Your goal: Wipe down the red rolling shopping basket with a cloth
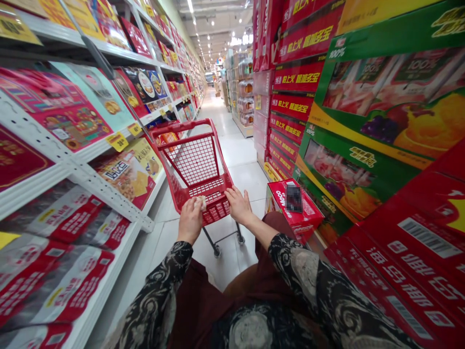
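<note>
You are holding a red shopping cart [192, 162] in a supermarket aisle [232, 160].
Your left fingers [191, 211] are gripping it with a pale item [199, 203]; your right fingers [234, 196] are curling over its rim. A red carton [295, 208] at 2 o'clock is crowding its path, risking a snag.

A red wire shopping trolley [192, 162] stood before us on the white tiled floor [240, 165], our left hand [190, 220] and right hand [239, 205] on its rear rail. White metal shelving [72, 165] ran along our left. Stacked red and green cardboard cartons [363, 97] rose on our right, and a small red carton [294, 208] sat between them and the trolley.
</note>
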{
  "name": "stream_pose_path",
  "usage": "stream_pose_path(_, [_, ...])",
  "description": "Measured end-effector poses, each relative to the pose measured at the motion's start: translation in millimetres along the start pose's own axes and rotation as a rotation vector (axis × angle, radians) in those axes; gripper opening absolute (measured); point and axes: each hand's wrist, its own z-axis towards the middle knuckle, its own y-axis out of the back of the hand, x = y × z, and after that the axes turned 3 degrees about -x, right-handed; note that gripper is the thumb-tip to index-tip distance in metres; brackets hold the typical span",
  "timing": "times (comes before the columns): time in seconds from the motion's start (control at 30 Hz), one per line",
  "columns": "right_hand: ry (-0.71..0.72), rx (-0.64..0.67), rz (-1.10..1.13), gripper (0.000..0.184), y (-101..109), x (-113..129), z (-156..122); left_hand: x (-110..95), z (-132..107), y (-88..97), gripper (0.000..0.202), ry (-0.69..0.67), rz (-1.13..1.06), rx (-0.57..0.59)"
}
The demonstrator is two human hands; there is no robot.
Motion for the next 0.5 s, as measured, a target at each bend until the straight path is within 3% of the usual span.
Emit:
stream_pose_path(0.13, [-0.029, 0.002, -0.003, 0.051, -1, 5, -1, -8, 1, -1.6, 0.037, 0.029, -0.010, -0.041])
stream_pose_path(0.33, [-0.015, 0.018, -0.024, 0.052, -1, 5, -4, -47, 15, -27.6, 0.038, -0.127, -0.069, -0.053])
stream_pose_path(0.4, [0.000, 0.013, -0.027, 0.052, 0, 2, -5, -44, 14, -29.3, 0.036, -0.151, -0.049, -0.064])
stream_pose_path(0.5, [0.009, 0.009, -0.022, 0.051, 1, -1, -5, -21, 5, -20.8, 0.033, -0.149, -0.016, -0.075])
